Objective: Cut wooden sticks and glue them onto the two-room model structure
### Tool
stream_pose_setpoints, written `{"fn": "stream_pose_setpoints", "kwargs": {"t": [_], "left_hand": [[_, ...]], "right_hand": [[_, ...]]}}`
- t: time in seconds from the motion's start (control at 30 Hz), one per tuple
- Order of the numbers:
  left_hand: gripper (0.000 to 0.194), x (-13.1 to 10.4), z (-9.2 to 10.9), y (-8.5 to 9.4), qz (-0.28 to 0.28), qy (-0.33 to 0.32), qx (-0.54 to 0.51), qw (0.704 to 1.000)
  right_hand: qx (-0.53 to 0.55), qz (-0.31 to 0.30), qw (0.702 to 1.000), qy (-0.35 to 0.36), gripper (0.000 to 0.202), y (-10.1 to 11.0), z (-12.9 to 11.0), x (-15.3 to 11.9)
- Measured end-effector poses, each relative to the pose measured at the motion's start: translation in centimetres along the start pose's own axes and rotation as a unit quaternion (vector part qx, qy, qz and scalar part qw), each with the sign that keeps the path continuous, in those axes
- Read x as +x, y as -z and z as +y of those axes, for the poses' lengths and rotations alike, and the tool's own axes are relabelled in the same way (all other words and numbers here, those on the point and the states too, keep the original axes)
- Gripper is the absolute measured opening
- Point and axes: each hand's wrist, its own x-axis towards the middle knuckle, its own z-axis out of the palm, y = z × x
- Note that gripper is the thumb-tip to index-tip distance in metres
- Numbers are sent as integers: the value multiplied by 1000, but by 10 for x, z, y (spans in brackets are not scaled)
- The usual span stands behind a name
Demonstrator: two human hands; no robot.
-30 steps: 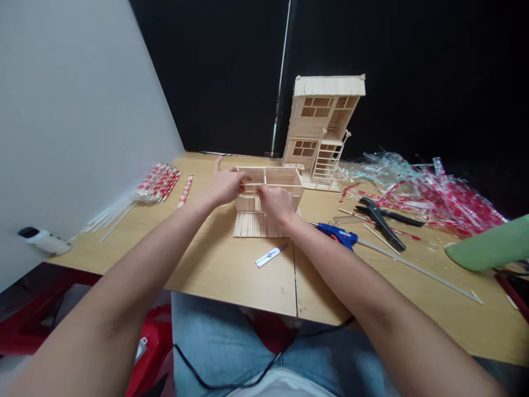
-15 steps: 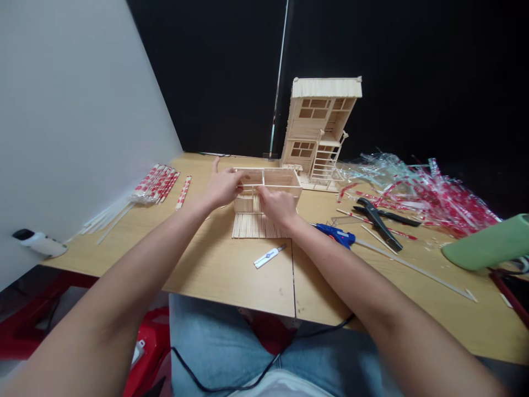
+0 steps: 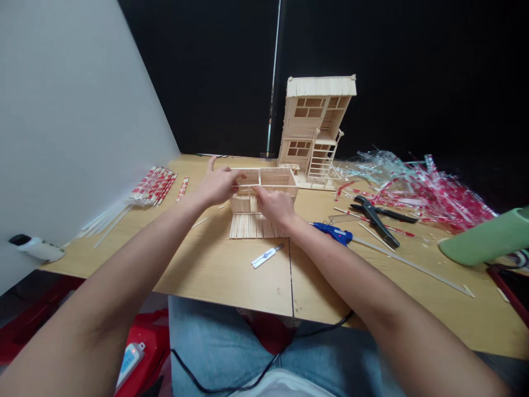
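Observation:
A small, roofless model house [image 3: 276,178] made of thin wooden sticks stands on the table in front of me, with a slatted stick floor [image 3: 248,227] on its near side. At its upper left corner, my left hand [image 3: 221,184] pinches the edge, with one finger raised away from the rest. My right hand [image 3: 276,208] is closed on the front top bar near the middle divider, thumb and fingers pressed together. It covers part of the front wall. The fingers hide exactly which stick each hand grips.
Behind stands a taller stick house [image 3: 318,129]. Rightward lie a blue glue gun [image 3: 333,232], black pliers-like cutters [image 3: 376,220], crumpled wrappers [image 3: 442,190] and a green bottle [image 3: 485,237]. A white utility knife [image 3: 266,257] lies in front; wrapped chopsticks [image 3: 154,186] are leftward.
My view has shifted slightly, so everything sits a little further left. Both hands keep nearly the same grip on the small model house.

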Motion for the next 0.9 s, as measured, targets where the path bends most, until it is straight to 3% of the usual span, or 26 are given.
{"fn": "stream_pose_setpoints", "kwargs": {"t": [0.27,0.9], "left_hand": [[36,4,-1,-3,-2,-18,36,999],[33,-4,-4,4,3,9,-27,1000]], "right_hand": [[1,-3,1000,0,38,1,-2,6],[42,32,998,-25,39,-2,-6,10]]}}
